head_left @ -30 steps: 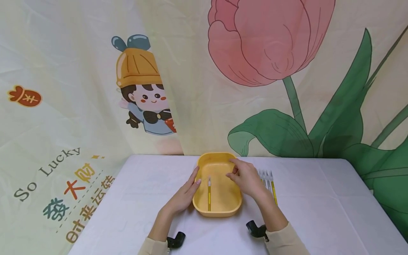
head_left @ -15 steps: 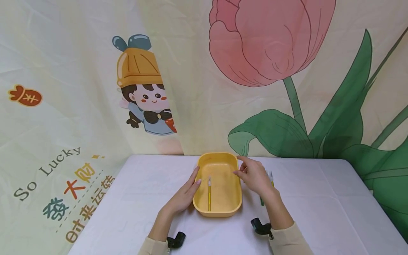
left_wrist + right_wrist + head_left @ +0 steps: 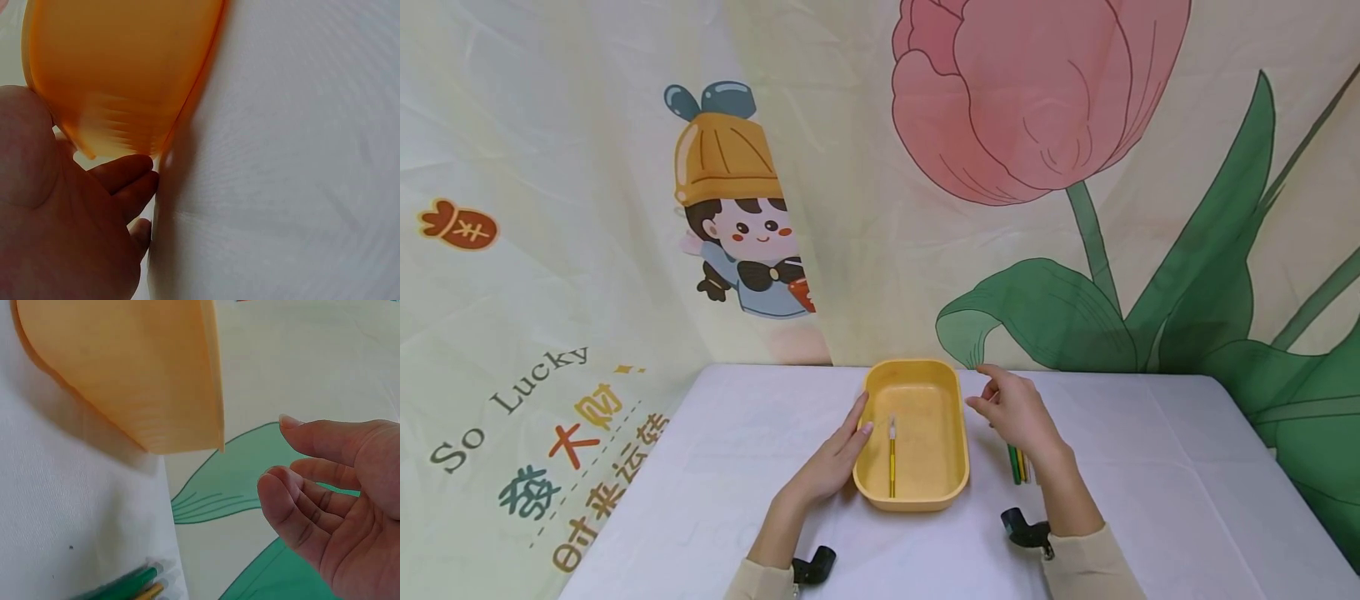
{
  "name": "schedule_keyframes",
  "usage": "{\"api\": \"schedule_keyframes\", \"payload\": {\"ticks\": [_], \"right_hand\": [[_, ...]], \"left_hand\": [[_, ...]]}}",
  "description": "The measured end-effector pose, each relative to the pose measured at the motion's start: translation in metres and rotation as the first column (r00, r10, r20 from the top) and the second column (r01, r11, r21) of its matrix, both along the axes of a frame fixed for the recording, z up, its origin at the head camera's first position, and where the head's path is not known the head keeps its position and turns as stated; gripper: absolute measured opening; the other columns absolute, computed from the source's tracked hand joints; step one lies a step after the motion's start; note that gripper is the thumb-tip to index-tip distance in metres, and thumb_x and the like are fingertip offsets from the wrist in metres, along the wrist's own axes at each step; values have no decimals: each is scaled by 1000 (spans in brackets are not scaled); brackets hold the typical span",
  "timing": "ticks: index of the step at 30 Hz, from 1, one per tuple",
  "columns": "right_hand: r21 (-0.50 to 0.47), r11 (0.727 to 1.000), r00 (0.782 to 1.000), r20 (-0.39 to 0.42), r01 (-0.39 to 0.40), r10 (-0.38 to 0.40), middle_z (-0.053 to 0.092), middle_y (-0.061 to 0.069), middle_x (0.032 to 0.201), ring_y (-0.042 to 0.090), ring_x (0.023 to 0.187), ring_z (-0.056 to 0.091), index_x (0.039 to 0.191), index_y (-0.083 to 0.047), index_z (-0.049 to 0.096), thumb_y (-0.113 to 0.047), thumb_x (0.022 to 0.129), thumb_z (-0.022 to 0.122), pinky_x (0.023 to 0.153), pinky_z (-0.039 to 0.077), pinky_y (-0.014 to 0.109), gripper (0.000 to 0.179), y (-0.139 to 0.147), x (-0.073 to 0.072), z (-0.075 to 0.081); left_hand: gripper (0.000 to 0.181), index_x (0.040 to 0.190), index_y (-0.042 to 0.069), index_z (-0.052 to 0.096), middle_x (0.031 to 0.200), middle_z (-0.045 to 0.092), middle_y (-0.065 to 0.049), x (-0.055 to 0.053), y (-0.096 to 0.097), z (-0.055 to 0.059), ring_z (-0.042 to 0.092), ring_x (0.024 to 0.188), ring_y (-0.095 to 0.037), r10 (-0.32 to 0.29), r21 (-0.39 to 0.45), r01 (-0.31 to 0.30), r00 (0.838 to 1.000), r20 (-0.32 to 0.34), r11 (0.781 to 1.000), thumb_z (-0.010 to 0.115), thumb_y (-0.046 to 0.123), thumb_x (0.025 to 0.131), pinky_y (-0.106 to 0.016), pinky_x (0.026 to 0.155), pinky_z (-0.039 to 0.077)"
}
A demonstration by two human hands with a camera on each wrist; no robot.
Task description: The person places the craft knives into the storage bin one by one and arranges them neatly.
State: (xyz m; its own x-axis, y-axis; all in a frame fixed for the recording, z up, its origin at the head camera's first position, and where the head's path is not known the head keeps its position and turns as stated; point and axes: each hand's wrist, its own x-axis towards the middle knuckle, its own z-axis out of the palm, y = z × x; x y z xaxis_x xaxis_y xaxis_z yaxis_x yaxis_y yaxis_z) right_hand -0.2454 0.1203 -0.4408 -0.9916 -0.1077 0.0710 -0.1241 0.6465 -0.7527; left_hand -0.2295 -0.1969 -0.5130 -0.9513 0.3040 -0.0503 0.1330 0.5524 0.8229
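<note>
A yellow plastic tray [image 3: 931, 454] stands near the far edge of the table. Inside it, toward the left, lies one slim brush-like pen [image 3: 892, 467] with a yellow barrel and a pale, clear-looking tip. My left hand [image 3: 829, 467] rests along the tray's left wall with its fingers extended. To the right of the tray hovers my right hand [image 3: 1018, 418], thumb and fingers apart and nothing between them. Partly hidden below it are several similar pens with green and yellow barrels [image 3: 1015, 464]; the right wrist view shows the end of a green pen [image 3: 134, 582].
A white cloth covers the table [image 3: 1157, 492]. Right behind its far edge hangs a printed backdrop [image 3: 865, 250] with a tulip and a cartoon figure. Small black cameras [image 3: 1024, 529] are strapped to both wrists.
My right hand has moved from over the tray's right rim to the right, away from the tray and over the loose pens. My left hand, the tray and the pen in it stay put.
</note>
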Motion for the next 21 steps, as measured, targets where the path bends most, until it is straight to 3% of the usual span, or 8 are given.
{"api": "schedule_keyframes", "payload": {"ticks": [17, 21], "right_hand": [[21, 999, 999, 39, 29, -30, 63, 9, 90, 21, 69, 59, 150, -5, 52, -19, 96, 77, 63, 55, 28, 62, 27, -6, -9], [30, 999, 999, 32, 28, -29, 63, 10, 88, 20, 67, 59, 150, -4, 51, -18, 96, 77, 61, 53, 29, 62, 31, -6, -11]], "left_hand": [[66, 167, 42, 9, 173, 14, 15, 1, -1, -1, 18, 160, -18, 1, -11, -1, 1000, -2, 1000, 32, 63, 108, -49, 131, 17], [63, 167, 42, 9, 173, 14, 15, 0, -1, -2, 17, 161, -18, 2, -3, -2, 1000, -1, 1000, 33, 58, 110, -50, 131, 16]]}}
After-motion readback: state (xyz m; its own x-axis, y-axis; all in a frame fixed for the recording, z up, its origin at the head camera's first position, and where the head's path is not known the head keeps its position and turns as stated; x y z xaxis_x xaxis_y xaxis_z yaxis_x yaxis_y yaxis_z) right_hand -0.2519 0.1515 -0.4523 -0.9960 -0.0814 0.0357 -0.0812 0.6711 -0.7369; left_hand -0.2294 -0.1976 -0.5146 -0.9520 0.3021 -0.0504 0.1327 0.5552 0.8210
